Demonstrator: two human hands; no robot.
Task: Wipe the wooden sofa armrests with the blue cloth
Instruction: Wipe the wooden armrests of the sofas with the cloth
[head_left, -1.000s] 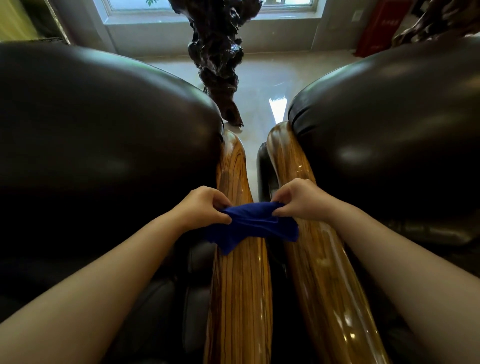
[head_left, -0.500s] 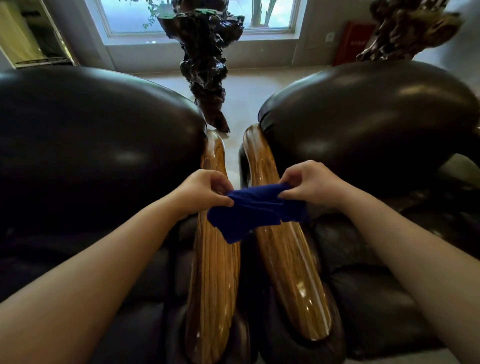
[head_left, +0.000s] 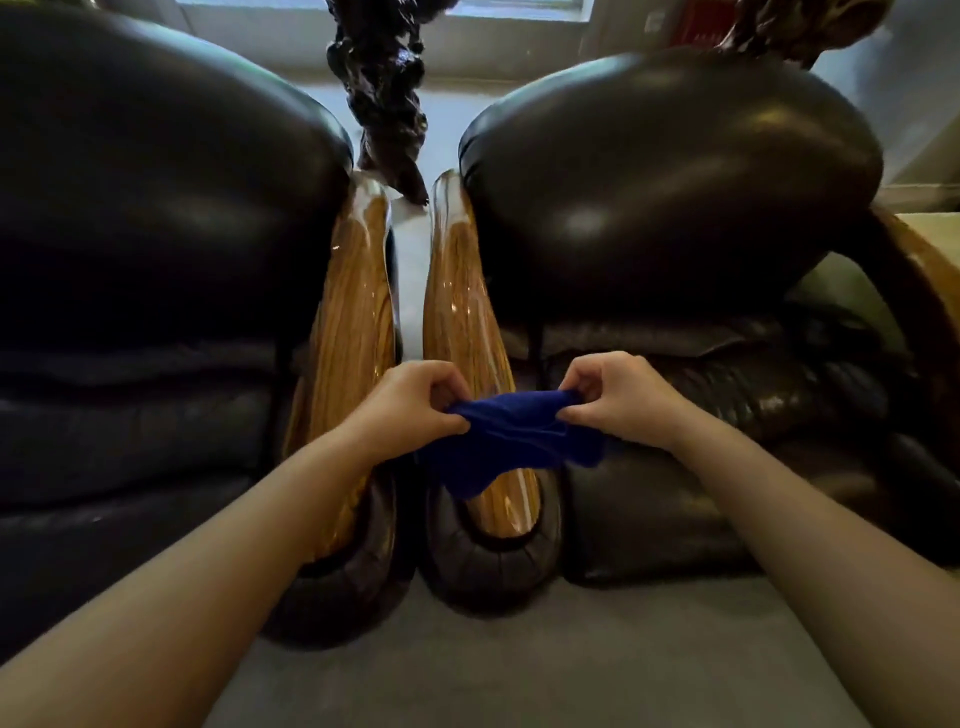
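Note:
Two glossy wooden armrests run side by side away from me: the left armrest (head_left: 348, 322) and the right armrest (head_left: 460, 312). A dark blue cloth (head_left: 511, 441) is stretched between my hands over the near end of the right armrest. My left hand (head_left: 415, 402) pinches the cloth's left edge. My right hand (head_left: 618, 397) pinches its right edge. The cloth's lower part droops over the wood; whether it presses on it I cannot tell.
Dark leather sofa seats flank the armrests, the left sofa (head_left: 156, 234) and the right sofa (head_left: 675, 208). A dark carved wooden sculpture (head_left: 384, 88) stands on the floor behind the gap. Grey floor (head_left: 519, 665) lies at my feet. Another wooden armrest (head_left: 924, 280) curves at far right.
The view has pulled back and tilted down, so the armrests' front ends and the floor show. Both hands, still holding the cloth, have moved toward the near end of the right armrest.

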